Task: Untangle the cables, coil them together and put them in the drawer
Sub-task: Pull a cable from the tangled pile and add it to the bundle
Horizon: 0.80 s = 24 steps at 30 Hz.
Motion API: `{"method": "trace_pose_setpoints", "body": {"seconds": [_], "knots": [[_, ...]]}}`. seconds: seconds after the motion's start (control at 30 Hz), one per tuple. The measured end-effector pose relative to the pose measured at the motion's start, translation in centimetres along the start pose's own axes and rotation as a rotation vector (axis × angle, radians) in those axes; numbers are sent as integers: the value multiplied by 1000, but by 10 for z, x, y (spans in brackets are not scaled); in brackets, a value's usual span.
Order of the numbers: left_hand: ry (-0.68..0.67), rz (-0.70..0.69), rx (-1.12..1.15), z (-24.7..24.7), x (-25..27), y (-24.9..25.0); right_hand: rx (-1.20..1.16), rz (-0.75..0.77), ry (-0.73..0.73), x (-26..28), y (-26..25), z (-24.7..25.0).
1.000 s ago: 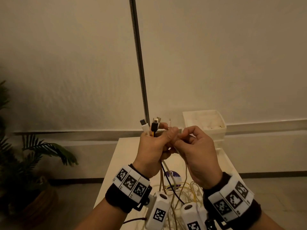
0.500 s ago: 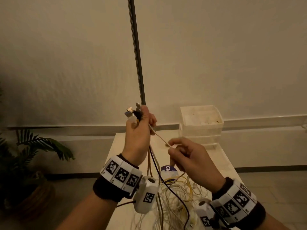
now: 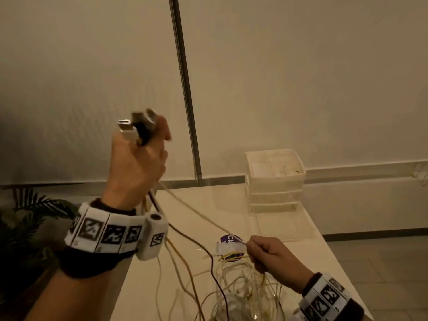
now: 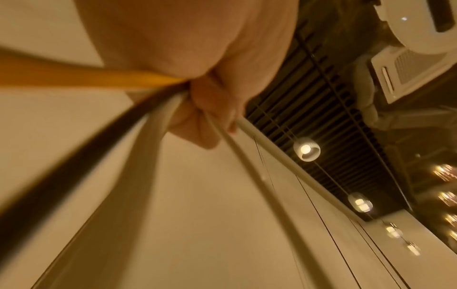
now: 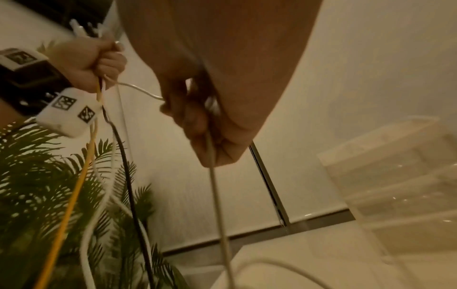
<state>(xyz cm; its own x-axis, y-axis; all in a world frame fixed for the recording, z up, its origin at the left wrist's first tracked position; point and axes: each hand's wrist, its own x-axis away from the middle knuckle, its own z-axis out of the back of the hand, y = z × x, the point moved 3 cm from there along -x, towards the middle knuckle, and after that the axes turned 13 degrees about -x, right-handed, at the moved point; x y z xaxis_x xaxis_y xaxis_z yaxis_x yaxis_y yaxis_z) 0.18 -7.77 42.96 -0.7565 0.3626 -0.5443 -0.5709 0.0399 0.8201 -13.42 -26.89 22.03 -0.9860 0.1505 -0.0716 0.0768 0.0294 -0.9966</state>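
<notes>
My left hand (image 3: 136, 165) is raised high at the left and grips a bunch of cables just below their plugs (image 3: 136, 126), which stick up above the fist. Yellow, black and white cables (image 4: 103, 121) hang from it down to a tangled heap of cables (image 3: 240, 290) on the white table (image 3: 231, 205). My right hand (image 3: 268, 256) is low over the table and pinches one thin white cable (image 3: 196, 213) that runs taut up to the left hand. In the right wrist view that white cable (image 5: 217, 195) passes through the curled right fingers (image 5: 197, 125). A translucent drawer unit (image 3: 274, 179) stands at the table's far right.
A round purple-and-white sticker (image 3: 230, 247) lies on the table by the right hand. A metal pole (image 3: 185, 89) rises behind the table against the pale wall. A potted palm (image 3: 25, 218) stands on the floor to the left of the table.
The hands have drawn apart: the left rose up and left with the plugs, while the right slid down along the white cable toward the table, stretching it taut.
</notes>
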Motion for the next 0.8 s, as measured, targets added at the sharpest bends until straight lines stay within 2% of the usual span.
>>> {"method": "trace_pose_setpoints", "body": {"seconds": [0.07,0.1,0.17,0.2,0.27,0.33,0.43,0.57,0.7,0.73,0.8], "knots": [[-228,-228,-390,-16,13,-5,-60,15,80,-2,-2,5],[-386,-261,-542,-33,25,-16,-58,33,96,-4,-9,5],[-627,-219,-730,-65,50,-37,-61,76,79,-10,-29,3],[-672,-190,-762,-77,58,-46,-88,97,56,-13,-39,2],[-679,-104,-731,-91,70,-56,-128,105,33,-17,-56,1],[-659,-94,-703,-94,71,-55,-89,142,43,-18,-67,3],[-591,-163,-719,-88,66,-45,-106,163,40,-14,-71,3],[-318,-201,-674,-71,50,-28,-255,154,-2,-8,-64,-1],[79,-133,-551,-28,24,-9,-196,69,11,0,-33,3],[128,-119,-568,-19,19,-9,-177,59,30,4,-26,5],[122,-89,-619,-13,17,-11,-167,47,69,7,-19,8]]}}
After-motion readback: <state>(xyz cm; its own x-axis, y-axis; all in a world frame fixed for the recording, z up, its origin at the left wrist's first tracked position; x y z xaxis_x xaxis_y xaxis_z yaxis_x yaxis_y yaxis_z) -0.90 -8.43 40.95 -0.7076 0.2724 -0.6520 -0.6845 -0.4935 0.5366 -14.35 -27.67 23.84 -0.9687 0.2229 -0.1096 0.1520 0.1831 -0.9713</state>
